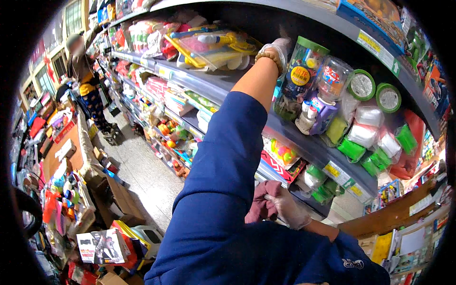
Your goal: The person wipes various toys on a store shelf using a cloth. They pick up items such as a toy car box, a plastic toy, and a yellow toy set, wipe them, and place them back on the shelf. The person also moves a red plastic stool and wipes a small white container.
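Observation:
My left hand [279, 46], in a clear plastic glove with a beaded bracelet at the wrist, reaches deep into a grey shelf [228, 76]. Its fingers are lost in the shadow, so what they touch is hidden. Left of the wrist lie bagged yellow and blue plastic toys [213, 44]. A tall clear tub with a green lid [297, 76] stands just right of it. Lower down, close to my body, my right hand [290, 208], also gloved, grips a bunched mauve cloth [263, 201].
Right of the tub are a purple toy dispenser [319, 110], green-lidded tubs [361, 84] and bagged white and green packs [363, 135]. An upper shelf edge [320, 14] overhangs my arm. Another person [85, 67] stands along the aisle [149, 171]. A goods-laden table [67, 156] and cardboard boxes [119, 199] line the left.

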Demonstrator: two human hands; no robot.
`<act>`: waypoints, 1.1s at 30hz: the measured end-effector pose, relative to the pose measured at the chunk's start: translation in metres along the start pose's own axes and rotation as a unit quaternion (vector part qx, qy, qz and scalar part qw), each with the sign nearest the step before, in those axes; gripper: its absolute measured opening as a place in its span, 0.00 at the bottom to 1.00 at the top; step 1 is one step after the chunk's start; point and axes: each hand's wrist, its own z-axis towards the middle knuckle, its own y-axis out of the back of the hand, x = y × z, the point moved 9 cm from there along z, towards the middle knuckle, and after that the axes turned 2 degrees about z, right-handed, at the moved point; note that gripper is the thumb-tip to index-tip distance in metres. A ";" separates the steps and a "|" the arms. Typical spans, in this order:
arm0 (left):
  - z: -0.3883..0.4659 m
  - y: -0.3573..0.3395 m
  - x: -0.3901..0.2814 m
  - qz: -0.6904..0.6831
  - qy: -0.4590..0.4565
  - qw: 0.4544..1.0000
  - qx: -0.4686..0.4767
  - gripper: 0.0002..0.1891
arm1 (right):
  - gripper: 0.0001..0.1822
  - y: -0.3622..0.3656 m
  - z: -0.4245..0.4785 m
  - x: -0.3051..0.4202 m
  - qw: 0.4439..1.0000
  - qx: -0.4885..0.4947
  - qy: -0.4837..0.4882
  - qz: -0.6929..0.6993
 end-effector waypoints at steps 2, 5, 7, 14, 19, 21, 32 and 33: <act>0.007 -0.011 -0.003 0.061 0.004 0.997 0.040 0.17 | 0.08 0.008 0.000 -0.010 1.000 -0.001 -0.017 0.022; 0.013 -0.025 -0.007 0.133 0.003 0.986 0.098 0.17 | 0.08 0.023 0.012 -0.025 0.998 -0.030 0.046 -0.018; 0.008 -0.020 0.002 0.183 0.008 0.975 0.124 0.17 | 0.10 0.008 0.009 -0.005 0.992 0.020 0.066 -0.106; -0.042 0.029 -0.002 0.097 -0.004 0.983 0.158 0.27 | 0.18 -0.014 0.031 -0.018 0.997 0.070 0.017 -0.026; -0.060 0.135 0.038 0.063 -0.033 0.990 -0.121 0.27 | 0.18 -0.012 0.032 0.007 0.978 0.087 0.125 -0.141; -0.087 0.188 0.076 0.175 0.020 0.939 -0.295 0.23 | 0.18 -0.023 0.035 -0.001 0.978 0.109 0.127 -0.125; -0.059 0.176 0.126 0.419 0.019 0.882 -0.216 0.51 | 0.11 -0.043 0.005 0.067 0.989 0.112 0.066 -0.074; -0.049 0.171 0.121 0.420 0.041 0.890 -0.173 0.52 | 0.11 -0.036 0.007 0.064 0.988 0.105 0.088 -0.068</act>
